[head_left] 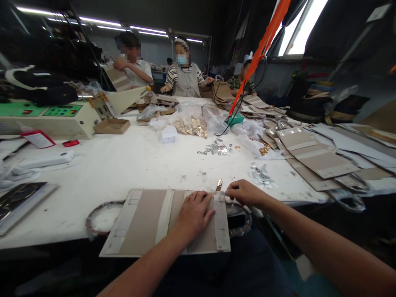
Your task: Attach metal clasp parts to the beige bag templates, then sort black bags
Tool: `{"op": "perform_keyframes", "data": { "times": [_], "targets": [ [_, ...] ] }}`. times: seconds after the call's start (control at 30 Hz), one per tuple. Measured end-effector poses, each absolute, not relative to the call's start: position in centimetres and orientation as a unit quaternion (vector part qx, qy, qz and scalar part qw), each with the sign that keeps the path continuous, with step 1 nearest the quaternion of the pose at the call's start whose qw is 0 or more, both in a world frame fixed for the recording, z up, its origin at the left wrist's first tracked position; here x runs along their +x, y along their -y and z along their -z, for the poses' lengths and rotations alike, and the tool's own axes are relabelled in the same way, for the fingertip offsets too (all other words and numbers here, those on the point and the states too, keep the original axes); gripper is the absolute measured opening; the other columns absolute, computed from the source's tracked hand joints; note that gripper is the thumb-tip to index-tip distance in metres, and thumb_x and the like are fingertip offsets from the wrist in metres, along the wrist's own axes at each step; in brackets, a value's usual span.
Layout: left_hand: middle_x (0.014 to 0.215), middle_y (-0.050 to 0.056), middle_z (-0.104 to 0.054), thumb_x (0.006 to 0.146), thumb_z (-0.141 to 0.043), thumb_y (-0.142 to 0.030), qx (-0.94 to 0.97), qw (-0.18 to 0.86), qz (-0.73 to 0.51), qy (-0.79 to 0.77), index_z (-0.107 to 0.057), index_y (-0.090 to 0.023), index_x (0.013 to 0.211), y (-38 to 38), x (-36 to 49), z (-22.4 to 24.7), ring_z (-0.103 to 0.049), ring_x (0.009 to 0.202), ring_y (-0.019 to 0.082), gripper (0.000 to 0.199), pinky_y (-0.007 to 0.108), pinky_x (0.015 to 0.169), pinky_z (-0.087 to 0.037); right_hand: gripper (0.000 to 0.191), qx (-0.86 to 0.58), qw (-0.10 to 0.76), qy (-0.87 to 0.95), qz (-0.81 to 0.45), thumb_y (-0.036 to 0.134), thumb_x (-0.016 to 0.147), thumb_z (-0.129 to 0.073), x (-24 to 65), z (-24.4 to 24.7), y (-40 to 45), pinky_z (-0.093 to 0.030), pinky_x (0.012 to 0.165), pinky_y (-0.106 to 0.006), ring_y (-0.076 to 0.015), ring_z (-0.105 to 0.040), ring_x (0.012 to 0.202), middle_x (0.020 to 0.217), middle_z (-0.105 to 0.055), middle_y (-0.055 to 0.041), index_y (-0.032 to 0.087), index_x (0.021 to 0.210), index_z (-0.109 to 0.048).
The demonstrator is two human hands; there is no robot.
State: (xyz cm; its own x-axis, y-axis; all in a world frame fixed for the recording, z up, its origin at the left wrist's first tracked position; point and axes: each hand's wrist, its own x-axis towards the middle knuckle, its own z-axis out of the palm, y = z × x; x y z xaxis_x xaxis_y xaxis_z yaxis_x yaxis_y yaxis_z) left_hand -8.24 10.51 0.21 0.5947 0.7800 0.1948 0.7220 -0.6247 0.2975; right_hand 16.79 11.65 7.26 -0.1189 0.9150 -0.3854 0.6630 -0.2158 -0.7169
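A beige and white bag panel (148,222) lies opened out at the front edge of the table, with a plastic-wrapped handle (93,218) sticking out on its left and another handle (247,220) on its right. My left hand (196,212) rests flat on the panel, fingers stretched out. Close to the panel's upper right corner, my right hand (244,193) has its fingers pinched together; what is between them is too small to make out. A gold metal clasp piece (219,184) sticks up from the panel's top edge, just left of my right hand.
Small silver metal plates (216,147) lie mid-table, and more silver pieces (261,175) lie nearer. Behind them is a bag of gold-coloured parts (193,126). Stacked panels (315,152) stand at right, a green-panelled machine (49,117) at left. Several people work across the table.
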Motion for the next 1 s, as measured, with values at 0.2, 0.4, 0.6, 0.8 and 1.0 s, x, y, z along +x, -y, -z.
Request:
{"op": "perform_keyframes", "data": {
  "times": [0.2,0.4,0.6,0.8,1.0],
  "targets": [
    [0.144,0.006,-0.054,0.097,-0.064,-0.039,0.884,0.109,-0.163,-0.425,-0.055,-0.019,0.146,-10.3,-8.2,-0.4,-0.045,0.133,0.027,0.053,0.046,0.116,-0.036,0.021,-0.646,0.106,0.643,-0.399,0.029,0.078,-0.056,13.5,-5.6,-12.8,-0.034,0.056,-0.023,-0.0100,-0.048,0.054,0.059,-0.058,-0.0002,0.012,0.076,-0.069],
    [0.145,0.007,-0.054,0.097,-0.065,-0.041,0.885,0.101,-0.175,-0.419,-0.055,-0.019,0.145,-10.4,-8.3,0.3,-0.045,0.133,0.028,0.054,0.047,0.115,-0.036,0.020,-0.660,0.088,0.655,-0.358,0.027,0.076,-0.058,13.5,-5.3,-13.3,-0.034,0.060,-0.024,-0.0116,-0.051,0.059,0.062,-0.062,-0.0018,0.013,0.075,-0.071],
    [0.144,0.007,-0.054,0.096,-0.066,-0.040,0.885,0.093,-0.184,-0.417,-0.055,-0.019,0.145,-10.4,-8.3,0.3,-0.045,0.133,0.028,0.054,0.047,0.115,-0.036,0.016,-0.667,0.100,0.670,-0.309,0.027,0.077,-0.060,13.0,-5.1,-12.8,-0.036,0.068,-0.025,-0.0132,-0.056,0.073,0.074,-0.067,-0.0011,0.015,0.076,-0.070],
    [0.144,0.008,-0.055,0.096,-0.066,-0.040,0.884,0.103,-0.181,-0.419,-0.055,-0.019,0.145,-10.3,-8.3,0.2,-0.045,0.133,0.028,0.054,0.047,0.115,-0.036,0.017,-0.660,0.110,0.683,-0.293,0.024,0.082,-0.056,12.6,-5.3,-12.1,-0.037,0.074,-0.025,-0.0140,-0.059,0.079,0.080,-0.069,-0.0015,0.015,0.078,-0.070],
    [0.146,0.007,-0.053,0.097,-0.065,-0.038,0.878,0.131,-0.172,-0.426,-0.054,-0.020,0.147,-10.3,-8.5,-0.2,-0.043,0.135,0.027,0.054,0.046,0.117,-0.033,0.019,-0.647,0.116,0.693,-0.297,0.023,0.083,-0.056,12.7,-4.8,-12.5,-0.038,0.074,-0.025,-0.0149,-0.059,0.081,0.085,-0.070,-0.0031,0.014,0.083,-0.073]
  ]
}}
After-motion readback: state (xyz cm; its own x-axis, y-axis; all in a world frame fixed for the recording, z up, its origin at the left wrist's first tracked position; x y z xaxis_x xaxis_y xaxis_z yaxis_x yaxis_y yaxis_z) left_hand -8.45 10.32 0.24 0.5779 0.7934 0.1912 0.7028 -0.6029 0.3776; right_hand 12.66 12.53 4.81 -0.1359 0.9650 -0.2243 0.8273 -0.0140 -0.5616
